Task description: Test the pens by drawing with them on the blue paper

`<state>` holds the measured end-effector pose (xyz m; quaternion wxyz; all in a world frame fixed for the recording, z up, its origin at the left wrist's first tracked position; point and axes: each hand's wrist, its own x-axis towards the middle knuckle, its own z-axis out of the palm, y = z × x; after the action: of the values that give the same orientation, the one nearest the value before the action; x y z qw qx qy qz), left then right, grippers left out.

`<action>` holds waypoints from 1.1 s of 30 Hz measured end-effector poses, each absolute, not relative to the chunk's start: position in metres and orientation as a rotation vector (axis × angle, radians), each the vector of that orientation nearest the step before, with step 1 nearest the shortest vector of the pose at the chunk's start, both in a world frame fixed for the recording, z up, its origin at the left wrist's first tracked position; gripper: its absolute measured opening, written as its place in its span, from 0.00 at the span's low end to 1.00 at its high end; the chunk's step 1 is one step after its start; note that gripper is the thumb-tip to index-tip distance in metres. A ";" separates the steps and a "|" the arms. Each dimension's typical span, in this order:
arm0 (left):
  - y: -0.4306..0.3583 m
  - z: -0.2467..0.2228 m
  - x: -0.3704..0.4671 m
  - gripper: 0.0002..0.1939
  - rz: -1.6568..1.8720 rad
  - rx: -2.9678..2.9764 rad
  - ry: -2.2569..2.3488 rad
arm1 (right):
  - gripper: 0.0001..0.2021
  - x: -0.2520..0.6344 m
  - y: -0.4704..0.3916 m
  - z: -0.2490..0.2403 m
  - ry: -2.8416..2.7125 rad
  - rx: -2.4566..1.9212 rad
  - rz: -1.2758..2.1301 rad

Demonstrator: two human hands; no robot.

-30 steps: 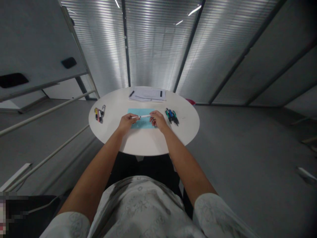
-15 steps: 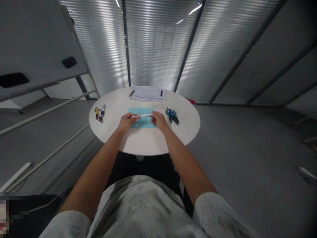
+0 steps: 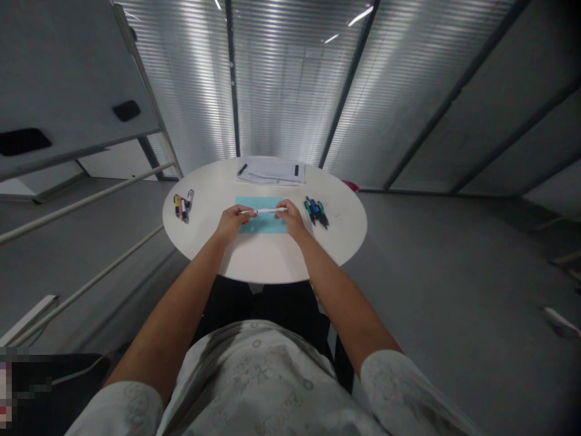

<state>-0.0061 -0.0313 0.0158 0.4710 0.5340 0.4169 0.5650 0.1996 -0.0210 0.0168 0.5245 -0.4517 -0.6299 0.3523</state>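
Note:
A slim white pen [image 3: 267, 211] is held level above a light blue sheet [image 3: 263, 225] on the round white table [image 3: 263, 260]. My left hand [image 3: 232, 221] pinches its left end, and my right hand [image 3: 291, 217] has its fingers closed on the right end. To the right of my right hand lies a group of several pens [image 3: 316, 212] with green, blue and black parts. Several markers [image 3: 183, 207], one yellow and one pink among them, lie near the table's left edge.
A stack of papers [image 3: 272, 171] with a dark pen [image 3: 242, 169] on it lies at the table's far side. A metal-framed board [image 3: 72, 79] stands at the left, with blinds behind the table. A red object [image 3: 350, 186] shows past the far right edge.
The fingers of my right hand have shifted a little on the pen, and more of its right end shows. My left hand has barely moved.

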 end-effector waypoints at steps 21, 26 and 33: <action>-0.029 0.011 -0.008 0.16 1.386 1.302 1.019 | 0.27 0.205 -0.015 0.012 -1.545 -1.200 0.715; -0.028 0.011 -0.009 0.16 1.373 1.294 1.010 | 0.28 0.204 -0.016 0.012 -1.554 -1.283 0.695; -0.027 0.009 -0.009 0.17 1.389 1.289 1.003 | 0.23 0.202 -0.014 0.014 -1.551 -1.124 0.805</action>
<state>-0.0091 -0.0265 0.0089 0.4785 0.5279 0.4108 0.5689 0.2023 -0.0138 0.0136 0.5072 -0.4661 -0.6434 0.3340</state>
